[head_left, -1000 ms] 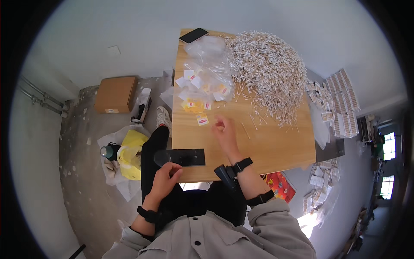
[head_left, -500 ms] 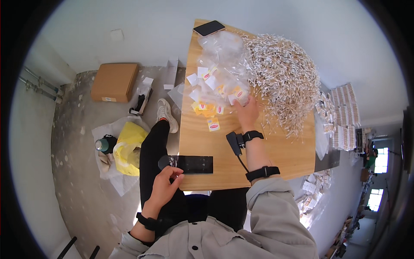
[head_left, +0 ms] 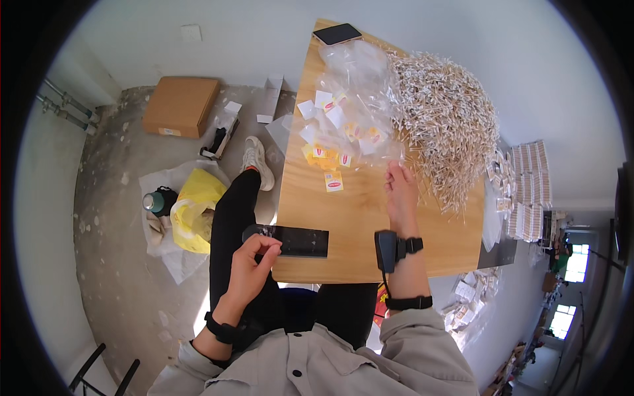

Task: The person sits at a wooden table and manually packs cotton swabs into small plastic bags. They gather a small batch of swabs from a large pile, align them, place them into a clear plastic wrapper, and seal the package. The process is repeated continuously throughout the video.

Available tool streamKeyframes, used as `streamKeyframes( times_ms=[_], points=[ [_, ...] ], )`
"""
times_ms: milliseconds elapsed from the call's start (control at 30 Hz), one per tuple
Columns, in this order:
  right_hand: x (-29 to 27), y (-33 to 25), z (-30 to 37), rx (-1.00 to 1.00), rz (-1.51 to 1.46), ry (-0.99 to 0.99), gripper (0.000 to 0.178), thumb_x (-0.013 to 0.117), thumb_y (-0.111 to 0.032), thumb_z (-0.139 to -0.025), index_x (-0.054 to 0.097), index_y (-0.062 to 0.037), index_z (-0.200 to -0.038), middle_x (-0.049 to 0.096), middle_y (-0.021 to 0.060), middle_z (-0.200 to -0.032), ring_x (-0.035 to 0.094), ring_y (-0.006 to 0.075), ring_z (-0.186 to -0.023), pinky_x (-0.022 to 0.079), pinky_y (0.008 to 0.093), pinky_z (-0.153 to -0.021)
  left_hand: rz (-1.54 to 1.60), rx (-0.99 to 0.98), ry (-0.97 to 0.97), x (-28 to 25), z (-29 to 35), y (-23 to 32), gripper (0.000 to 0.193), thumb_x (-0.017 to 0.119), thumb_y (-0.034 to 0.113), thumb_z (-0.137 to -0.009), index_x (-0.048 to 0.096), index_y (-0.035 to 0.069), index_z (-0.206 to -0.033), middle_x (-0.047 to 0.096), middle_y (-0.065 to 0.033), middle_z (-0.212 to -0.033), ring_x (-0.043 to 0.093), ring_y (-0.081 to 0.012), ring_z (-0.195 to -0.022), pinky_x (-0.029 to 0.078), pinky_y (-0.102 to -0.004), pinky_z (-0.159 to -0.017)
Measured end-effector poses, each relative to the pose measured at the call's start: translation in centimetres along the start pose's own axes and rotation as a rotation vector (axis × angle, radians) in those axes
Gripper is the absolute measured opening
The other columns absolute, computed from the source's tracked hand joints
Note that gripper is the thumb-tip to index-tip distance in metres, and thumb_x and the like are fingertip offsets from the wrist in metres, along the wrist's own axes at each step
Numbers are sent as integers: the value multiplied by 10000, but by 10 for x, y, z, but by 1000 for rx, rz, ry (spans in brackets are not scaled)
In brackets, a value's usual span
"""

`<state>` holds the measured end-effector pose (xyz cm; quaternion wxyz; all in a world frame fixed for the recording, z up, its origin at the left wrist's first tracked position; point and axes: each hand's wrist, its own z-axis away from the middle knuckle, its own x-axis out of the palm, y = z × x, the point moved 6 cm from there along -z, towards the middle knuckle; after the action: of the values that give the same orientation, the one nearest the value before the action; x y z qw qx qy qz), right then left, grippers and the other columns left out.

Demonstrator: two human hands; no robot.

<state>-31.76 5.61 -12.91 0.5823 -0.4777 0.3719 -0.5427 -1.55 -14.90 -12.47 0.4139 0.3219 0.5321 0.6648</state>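
My right hand is over the middle of the table with its fingers drawn together. The fingertips pinch the near edge of a clear plastic bag in a loose pile of bags. My left hand is closed in a pinch at the table's front left edge. It lies beside a flat black strip; whatever its fingers hold is hidden. Small white and yellow cards are scattered on and in front of the bags. A large heap of cotton swabs lies to the right of them.
A phone lies at the table's far corner. On the floor to the left are a cardboard box, a yellow bag and a green-topped bottle. Stacked packs stand beyond the table's right side.
My right hand has drawn back toward me from the cards and turned at the wrist. The left hand stays pinched by the black strip. The whole view has shifted slightly.
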Motion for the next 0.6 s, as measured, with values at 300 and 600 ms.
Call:
streamKeyframes(
  times_ms=[300, 600],
  points=[
    [37, 28, 160, 277, -174, -341, 155, 627, -180, -971, 675, -41, -1018, 610, -31, -865, 529, 54, -762, 433, 210, -718, 442, -187, -39, 48, -17, 9, 189, 562, 172, -1005, 636, 7, -1059, 647, -30, -934, 587, -84, -812, 475, -232, -777],
    [32, 37, 172, -184, 341, -74, 197, 711, -156, -885, 671, -29, -1031, 603, 30, -916, 561, 116, -800, 440, 233, -725, 286, -138, -105, 27, 3, 4, 118, 654, 135, -945, 657, 17, -935, 633, 2, -835, 564, -65, -777, 455, -222, -747]
  ],
)
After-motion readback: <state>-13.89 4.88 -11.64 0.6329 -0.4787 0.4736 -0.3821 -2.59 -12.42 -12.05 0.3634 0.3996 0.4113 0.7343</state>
